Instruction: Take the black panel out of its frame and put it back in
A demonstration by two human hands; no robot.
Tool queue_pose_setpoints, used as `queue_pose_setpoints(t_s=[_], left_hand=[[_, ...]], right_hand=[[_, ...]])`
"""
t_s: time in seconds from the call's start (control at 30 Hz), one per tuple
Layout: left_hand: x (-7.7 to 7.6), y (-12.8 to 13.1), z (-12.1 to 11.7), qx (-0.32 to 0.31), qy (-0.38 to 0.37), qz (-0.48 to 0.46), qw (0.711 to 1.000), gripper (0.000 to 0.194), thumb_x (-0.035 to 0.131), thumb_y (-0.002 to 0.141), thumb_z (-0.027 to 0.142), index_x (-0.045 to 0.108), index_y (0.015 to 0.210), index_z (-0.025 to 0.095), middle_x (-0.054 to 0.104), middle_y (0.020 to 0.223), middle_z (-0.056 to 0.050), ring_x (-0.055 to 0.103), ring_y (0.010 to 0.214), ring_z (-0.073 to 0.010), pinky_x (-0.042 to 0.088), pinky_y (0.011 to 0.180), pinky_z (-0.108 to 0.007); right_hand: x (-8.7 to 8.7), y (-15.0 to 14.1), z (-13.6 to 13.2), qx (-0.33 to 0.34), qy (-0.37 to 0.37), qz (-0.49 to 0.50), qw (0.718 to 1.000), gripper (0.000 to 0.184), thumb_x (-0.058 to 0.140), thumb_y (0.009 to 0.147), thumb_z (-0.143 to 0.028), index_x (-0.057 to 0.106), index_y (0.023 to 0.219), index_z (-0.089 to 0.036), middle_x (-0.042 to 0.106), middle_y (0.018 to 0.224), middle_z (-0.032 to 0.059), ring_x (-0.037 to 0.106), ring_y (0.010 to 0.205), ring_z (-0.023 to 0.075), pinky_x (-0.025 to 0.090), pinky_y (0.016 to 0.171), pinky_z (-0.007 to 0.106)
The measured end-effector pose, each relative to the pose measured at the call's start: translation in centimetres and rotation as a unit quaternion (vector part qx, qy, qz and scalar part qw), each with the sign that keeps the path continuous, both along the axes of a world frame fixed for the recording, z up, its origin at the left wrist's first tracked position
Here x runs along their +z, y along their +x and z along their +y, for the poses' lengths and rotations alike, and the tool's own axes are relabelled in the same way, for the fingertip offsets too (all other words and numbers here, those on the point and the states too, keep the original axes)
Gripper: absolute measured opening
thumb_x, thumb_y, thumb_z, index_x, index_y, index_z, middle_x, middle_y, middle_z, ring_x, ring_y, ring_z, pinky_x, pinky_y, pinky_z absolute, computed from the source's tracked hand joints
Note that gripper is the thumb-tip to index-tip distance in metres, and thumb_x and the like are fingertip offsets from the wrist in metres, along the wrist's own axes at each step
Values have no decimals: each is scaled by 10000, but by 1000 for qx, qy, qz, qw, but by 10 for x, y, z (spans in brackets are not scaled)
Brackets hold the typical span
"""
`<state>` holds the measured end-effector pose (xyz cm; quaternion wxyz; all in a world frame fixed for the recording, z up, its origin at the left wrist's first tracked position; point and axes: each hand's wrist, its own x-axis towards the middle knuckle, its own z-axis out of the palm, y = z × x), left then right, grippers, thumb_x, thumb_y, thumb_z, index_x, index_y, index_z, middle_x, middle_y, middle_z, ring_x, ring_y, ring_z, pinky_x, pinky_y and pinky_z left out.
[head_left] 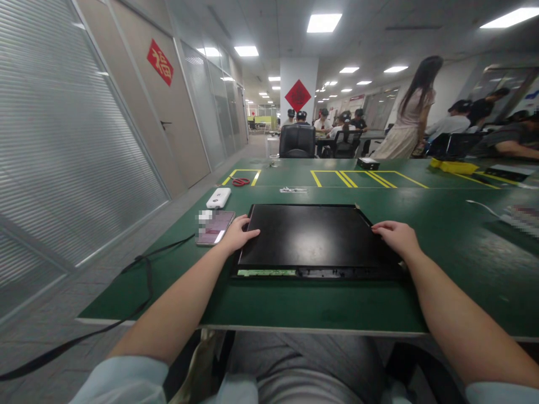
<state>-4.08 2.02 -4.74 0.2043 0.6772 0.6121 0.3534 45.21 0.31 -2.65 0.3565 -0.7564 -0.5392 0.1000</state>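
Observation:
A dark, flat display panel [305, 235] lies in a black frame [349, 274] on the green tabletop in front of me. Along the near edge, a strip of green circuit board [266, 272] shows beside the panel. My left hand [240, 234] grips the panel's left edge, thumb on top and fingers at the side. At the right edge, my right hand [394, 234] has its thumb and fingers pinched together on the rim. The undersides of both hands' fingertips are hidden.
Left of the panel lie a phone [215, 229], a white power bank [219, 198] and a black strap [147, 264]. Red-handled scissors [240, 181], small metal pieces [293, 190], a black box [368, 163] and a yellow tray [453, 166] lie farther back. A white cable [484, 207] is at right.

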Motion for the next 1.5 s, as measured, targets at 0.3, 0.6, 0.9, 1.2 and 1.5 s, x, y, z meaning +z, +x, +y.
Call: queue_pose_setpoints(t_s=[0.3,0.6,0.9,1.2,1.5], left_hand=[[-3,4,2,5,14,-136,991,787,856,673,323,556,1392,211,473,1583,-167,524,1412,-337,410,1173,-467],[0,5,-2,-16,33,7,999,615,795,734,354,630,1304,194,609,1362,-134,565,1320,-328,406,1172,-481],[3,10,-6,-29,59,71,995,491,699,781,316,656,1250,179,556,1461,-162,496,1414,-326,314,1238,-457],[0,11,-3,-65,36,150,986,480,595,860,420,723,1242,158,636,1460,-172,487,1434,-364,276,1247,-496],[-2,10,-3,-72,6,134,988,518,608,841,432,708,1283,182,546,1560,-140,358,1529,-386,239,1260,-519]], right_hand=[[0,-1,1,6,-7,-3,1000,152,647,703,-310,791,727,-265,776,820,40,697,879,261,521,832,382],[-2,-1,0,-7,7,34,999,146,640,666,-288,778,706,-264,777,818,34,700,888,260,532,854,387],[-3,-2,-1,-7,24,53,998,150,628,645,-284,770,691,-263,761,757,33,698,856,259,541,856,387],[-3,-2,0,-12,17,34,999,180,629,665,-276,793,737,-262,772,802,37,696,878,264,528,862,385],[-5,1,1,-6,21,34,999,185,600,658,-266,779,705,-265,768,775,29,705,866,255,536,829,369]])
